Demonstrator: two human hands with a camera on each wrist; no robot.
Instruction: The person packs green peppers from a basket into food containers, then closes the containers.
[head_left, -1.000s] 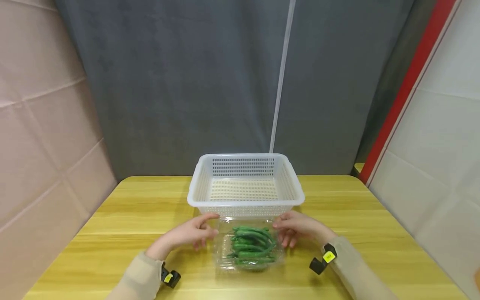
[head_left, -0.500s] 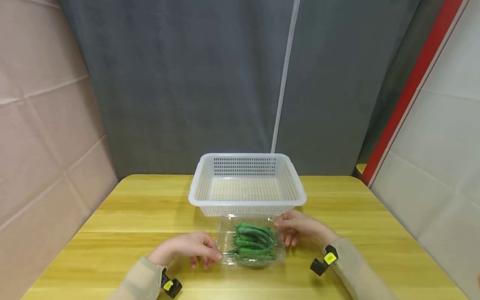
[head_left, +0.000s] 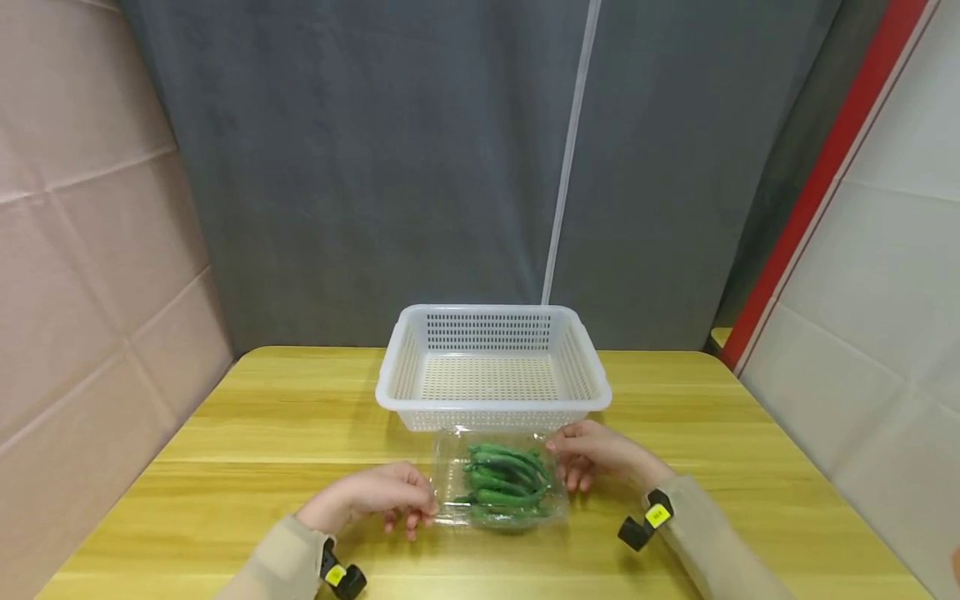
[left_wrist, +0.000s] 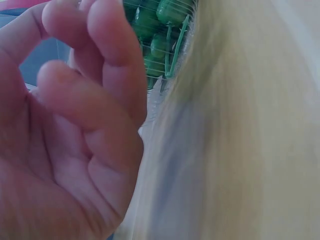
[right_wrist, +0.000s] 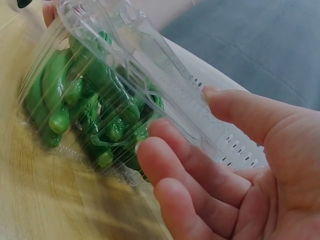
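Note:
A clear plastic clamshell box (head_left: 450, 467) lies on the table, its lid down over several long green peppers (head_left: 504, 479). My left hand (head_left: 382, 493) pinches the near left corner of its rim between thumb and forefinger. In the left wrist view my left hand (left_wrist: 85, 115) has its fingers curled and covers that corner, with some peppers (left_wrist: 159, 35) behind. At the far right corner, my right hand (head_left: 600, 452) holds the rim by the fingertips. The right wrist view has the lid edge (right_wrist: 185, 125) running between thumb and fingers of my right hand (right_wrist: 235, 165).
A white perforated plastic basket (head_left: 495, 406) stands right behind the box, with nothing inside it. The wooden table (head_left: 285, 417) extends to both sides. A grey curtain (head_left: 360, 167) hangs behind, and pale wall panels (head_left: 97, 275) flank the table.
My left hand has moved from the far left side of the box down to its near left corner. The box has shifted slightly away. My right hand has stayed at the far right corner.

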